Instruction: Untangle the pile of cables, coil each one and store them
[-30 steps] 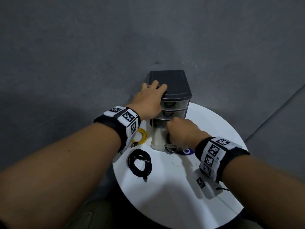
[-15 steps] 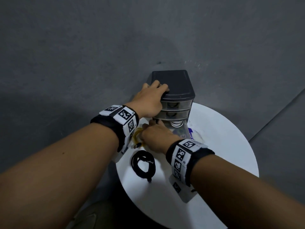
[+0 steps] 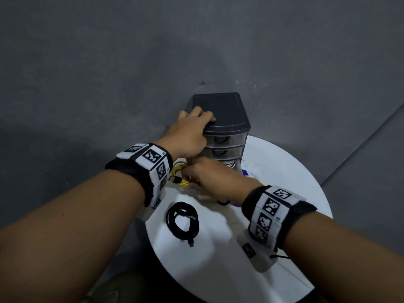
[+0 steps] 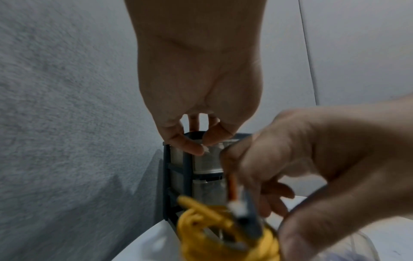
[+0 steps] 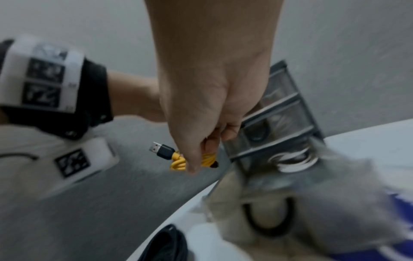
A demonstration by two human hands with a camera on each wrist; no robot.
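Right hand (image 5: 201, 113) fingers pinch the coiled yellow cable (image 5: 178, 161), black USB plug protruding.

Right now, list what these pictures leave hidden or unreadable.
- Open bottom drawer: contents motion-blurred in right wrist view; right hand covers it in head view.
- Yellow cable: most of the coil is hidden inside that hand's grip.
- Left hand on the drawer unit: fingertips hidden behind the palm in left wrist view.
- Black cable: cut off by the bottom edge in right wrist view.
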